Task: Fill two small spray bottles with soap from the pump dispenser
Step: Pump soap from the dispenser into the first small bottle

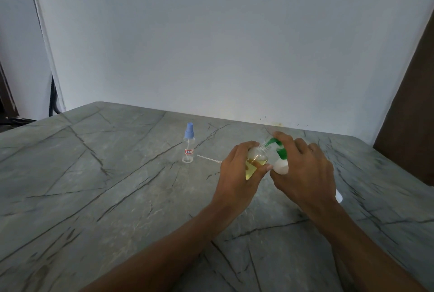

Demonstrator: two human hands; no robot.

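Here, capped spray bottle (188, 148) on veined table (94, 197), white wall (164, 45).

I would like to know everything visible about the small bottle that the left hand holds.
The small bottle is clear, looks like plastic, and has no cap on its neck. It is tilted, neck pointing up and to the right. Yellowish liquid fills about its lower half. The left hand grips it, fingers over the far side, thumb across the near side. The green spout of the pump dispenser meets its open mouth. The hand hides whether its base rests on the table.
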